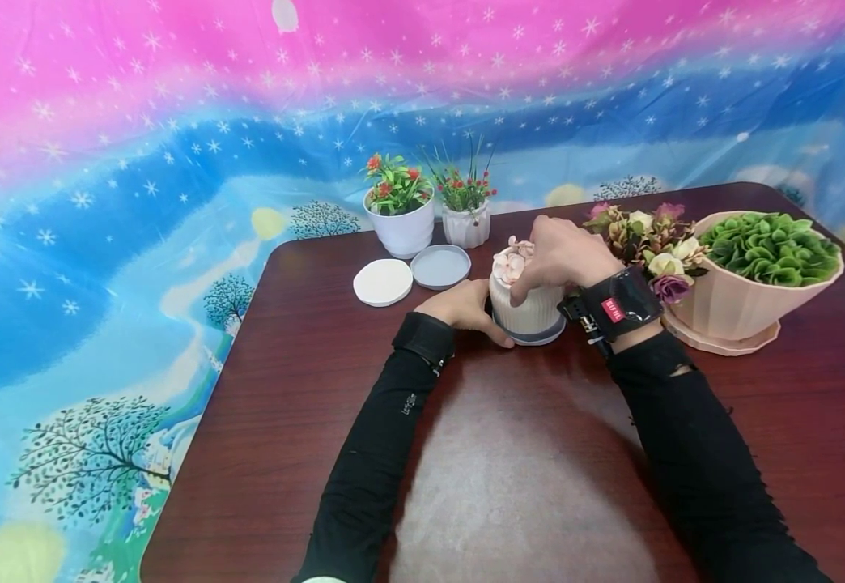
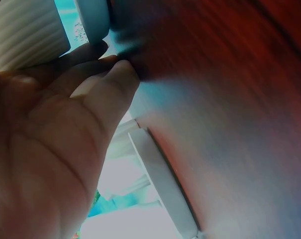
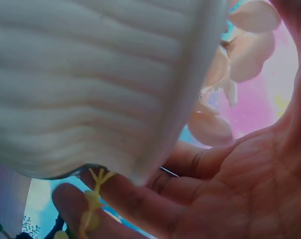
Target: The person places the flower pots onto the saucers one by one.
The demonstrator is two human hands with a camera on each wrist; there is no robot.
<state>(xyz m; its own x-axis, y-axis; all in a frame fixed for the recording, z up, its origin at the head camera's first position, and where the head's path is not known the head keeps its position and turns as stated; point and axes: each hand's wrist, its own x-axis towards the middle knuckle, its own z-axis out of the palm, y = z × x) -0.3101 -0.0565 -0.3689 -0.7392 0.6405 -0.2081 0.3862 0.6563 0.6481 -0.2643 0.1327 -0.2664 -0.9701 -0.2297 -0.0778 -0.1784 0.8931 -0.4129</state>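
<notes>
A cream ribbed flower pot (image 1: 532,306) with pale pink flowers (image 1: 510,263) stands over a grey saucer (image 1: 539,336). My right hand (image 1: 575,253) grips the pot from above, thumb at the near side and fingers behind its upper wall (image 3: 90,84). At the base, my left hand (image 1: 462,308) holds the saucer's left edge between thumb and fingers. The left wrist view shows a bright gap between the pot (image 2: 28,35) and the saucer (image 2: 94,20). The left fingertips are partly hidden there.
Left of the pot lie a white saucer (image 1: 383,282) and a grey saucer (image 1: 440,267). Behind them stand two white pots (image 1: 402,228) (image 1: 466,225) with red-flowered plants. Mixed roses (image 1: 659,243) and a large pink pot (image 1: 728,304) stand at right on the brown table (image 1: 306,364).
</notes>
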